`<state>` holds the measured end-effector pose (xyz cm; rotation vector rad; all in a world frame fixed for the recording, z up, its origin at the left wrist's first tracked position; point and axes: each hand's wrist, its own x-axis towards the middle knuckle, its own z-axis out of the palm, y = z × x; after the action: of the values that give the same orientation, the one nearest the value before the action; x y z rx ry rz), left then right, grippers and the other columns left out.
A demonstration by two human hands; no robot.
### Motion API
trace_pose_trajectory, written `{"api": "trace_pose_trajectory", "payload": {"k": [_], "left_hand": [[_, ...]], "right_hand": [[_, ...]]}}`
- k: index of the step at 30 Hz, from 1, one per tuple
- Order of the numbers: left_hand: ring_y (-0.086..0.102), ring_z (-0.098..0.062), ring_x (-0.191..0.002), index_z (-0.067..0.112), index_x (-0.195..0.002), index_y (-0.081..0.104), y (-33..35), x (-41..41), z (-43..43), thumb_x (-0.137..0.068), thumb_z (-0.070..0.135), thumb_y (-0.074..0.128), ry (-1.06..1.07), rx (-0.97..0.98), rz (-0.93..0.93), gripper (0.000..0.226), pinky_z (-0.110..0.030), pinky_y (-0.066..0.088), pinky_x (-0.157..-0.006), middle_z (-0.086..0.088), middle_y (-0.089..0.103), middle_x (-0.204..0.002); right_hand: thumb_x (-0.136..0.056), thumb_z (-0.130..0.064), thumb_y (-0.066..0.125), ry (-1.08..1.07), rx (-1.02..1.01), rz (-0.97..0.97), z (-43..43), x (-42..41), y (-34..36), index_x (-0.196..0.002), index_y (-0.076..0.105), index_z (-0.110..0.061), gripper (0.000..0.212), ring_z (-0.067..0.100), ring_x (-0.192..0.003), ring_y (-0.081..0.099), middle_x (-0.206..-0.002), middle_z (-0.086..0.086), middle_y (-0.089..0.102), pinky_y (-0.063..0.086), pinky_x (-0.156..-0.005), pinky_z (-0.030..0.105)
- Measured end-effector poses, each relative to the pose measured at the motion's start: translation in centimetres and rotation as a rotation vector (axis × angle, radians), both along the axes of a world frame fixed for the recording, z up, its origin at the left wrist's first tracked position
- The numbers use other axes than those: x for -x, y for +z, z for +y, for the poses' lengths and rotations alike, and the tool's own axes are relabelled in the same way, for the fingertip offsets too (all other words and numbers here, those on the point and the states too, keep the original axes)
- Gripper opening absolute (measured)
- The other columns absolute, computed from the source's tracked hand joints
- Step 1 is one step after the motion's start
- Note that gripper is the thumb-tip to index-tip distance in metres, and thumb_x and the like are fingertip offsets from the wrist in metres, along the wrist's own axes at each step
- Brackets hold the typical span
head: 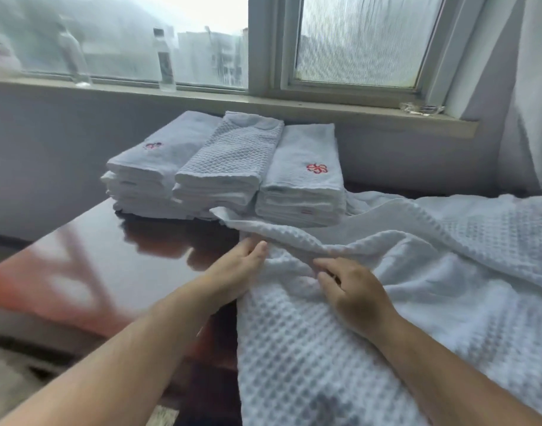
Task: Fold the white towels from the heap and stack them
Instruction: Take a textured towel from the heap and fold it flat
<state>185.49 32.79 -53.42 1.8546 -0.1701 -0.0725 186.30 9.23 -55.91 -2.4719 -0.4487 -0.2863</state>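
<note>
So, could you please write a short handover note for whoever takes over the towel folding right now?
Left hand: pinching the edge of the waffle towel.
Right hand: fingers down on a ridge of the same towel; grip unclear.
Done: three folded stacks side by side at the far end of the table, below the window sill.
Left: fold this towel, stack it, then the loose towels on the right.

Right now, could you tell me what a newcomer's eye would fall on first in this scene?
Probably the big white waffle towel spread rumpled over the right half of the dark wooden table, with the left hand and right hand gathering a fold near its left edge. Next, the three neat stacks of folded towels at the table's far side under the window, two topped with a red embroidered flower.
</note>
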Motion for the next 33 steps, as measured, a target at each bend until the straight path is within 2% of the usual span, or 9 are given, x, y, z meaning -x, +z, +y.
{"api": "trace_pose_trajectory", "payload": {"k": [2, 6, 10, 14, 20, 24, 28, 30, 33], "left_hand": [[0.067, -0.008, -0.112, 0.054, -0.129, 0.052, 0.2, -0.5, -1.8, -0.107, 0.026, 0.045, -0.102, 0.385, 0.132, 0.037, -0.021, 0.056, -0.084, 0.019, 0.071, -0.118], [0.071, -0.026, -0.096, 0.021, -0.120, 0.067, -0.7, -1.3, -3.2, -0.090, 0.015, 0.062, -0.003, 0.878, 0.216, 0.030, -0.041, 0.060, -0.081, -0.014, 0.071, -0.114], [0.069, -0.037, -0.106, 0.006, -0.118, 0.062, -1.5, -1.5, -4.1, -0.082, 0.028, 0.076, 0.256, 0.958, 0.312, 0.045, -0.057, 0.053, -0.096, -0.020, 0.070, -0.116], [0.068, -0.038, -0.102, -0.005, -0.119, 0.065, -0.2, -0.3, -4.6, -0.086, 0.042, 0.071, 0.071, 0.926, 0.455, 0.058, -0.050, 0.056, -0.090, -0.023, 0.070, -0.109], [0.074, -0.020, -0.095, 0.018, -0.120, 0.065, 1.4, 0.0, -3.7, -0.085, 0.045, 0.069, 0.059, 0.632, 0.128, 0.045, -0.028, 0.059, -0.070, -0.005, 0.077, -0.104], [0.073, -0.023, -0.100, 0.016, -0.113, 0.066, 2.5, -0.7, -1.6, -0.100, 0.030, 0.058, 0.125, 0.497, 0.052, 0.021, -0.036, 0.060, -0.080, -0.011, 0.075, -0.108], [0.066, -0.018, -0.108, 0.017, -0.124, 0.062, 4.1, -1.0, 2.9, -0.098, 0.023, 0.061, 0.168, -0.084, -0.067, 0.027, -0.038, 0.052, -0.097, -0.004, 0.070, -0.116], [0.064, -0.019, -0.091, 0.020, -0.093, 0.065, 5.2, -1.0, 5.8, -0.093, 0.024, 0.059, 0.211, -0.561, -0.106, 0.007, -0.029, 0.048, -0.074, 0.000, 0.070, -0.096], [0.054, -0.024, -0.068, 0.014, -0.063, 0.049, 5.8, -0.2, 10.2, -0.088, 0.030, 0.057, 0.358, -1.093, -0.002, 0.031, -0.030, 0.036, -0.054, -0.006, 0.064, -0.074]], "right_hand": [[-0.087, -0.029, 0.048, -0.005, -0.187, 0.104, -0.8, 0.5, 0.4, -0.108, 0.074, -0.036, 0.035, -0.001, -0.100, 0.064, -0.102, -0.020, 0.074, 0.049, -0.087, 0.023], [-0.079, -0.025, 0.053, -0.046, -0.528, 0.200, -2.2, 0.7, 0.4, -0.087, 0.076, -0.034, 0.026, 0.008, -0.076, 0.071, -0.077, -0.005, 0.076, 0.054, -0.071, 0.023], [-0.077, -0.025, 0.055, -0.006, -0.623, 0.320, -2.6, 0.0, 0.9, -0.111, 0.071, -0.029, 0.037, 0.015, -0.069, 0.070, -0.073, 0.008, 0.074, 0.056, -0.068, 0.029], [-0.077, -0.020, 0.053, 0.118, -0.541, 0.381, -1.7, -0.3, 1.6, -0.123, 0.067, -0.037, 0.051, 0.009, -0.058, 0.059, -0.063, 0.002, 0.067, 0.048, -0.059, 0.018], [-0.079, -0.019, 0.046, 0.221, -0.225, 0.327, -0.3, 0.6, 1.5, -0.121, 0.070, -0.047, 0.055, 0.005, -0.062, 0.061, -0.063, -0.009, 0.066, 0.051, -0.070, 0.027], [-0.081, -0.014, 0.048, 0.297, -0.274, 0.312, 0.0, 1.1, 2.5, -0.115, 0.073, -0.048, 0.054, 0.003, -0.106, 0.068, -0.108, -0.019, 0.074, 0.055, -0.097, 0.032], [-0.092, -0.003, 0.052, 0.328, 0.020, 0.237, 2.3, 0.2, 2.7, -0.120, 0.071, -0.046, 0.054, 0.003, -0.125, 0.049, -0.116, -0.032, 0.063, 0.033, -0.112, 0.018], [-0.093, -0.001, 0.048, 0.350, 0.131, 0.235, 4.5, -0.3, 2.6, -0.125, 0.069, -0.042, 0.056, 0.003, -0.129, 0.041, -0.124, -0.028, 0.059, 0.020, -0.107, 0.002], [-0.094, -0.002, 0.048, 0.453, 0.156, 0.221, 8.1, -0.4, 2.8, -0.124, 0.072, -0.036, 0.051, -0.004, -0.125, 0.045, -0.136, -0.019, 0.061, 0.019, -0.092, -0.008]]}}
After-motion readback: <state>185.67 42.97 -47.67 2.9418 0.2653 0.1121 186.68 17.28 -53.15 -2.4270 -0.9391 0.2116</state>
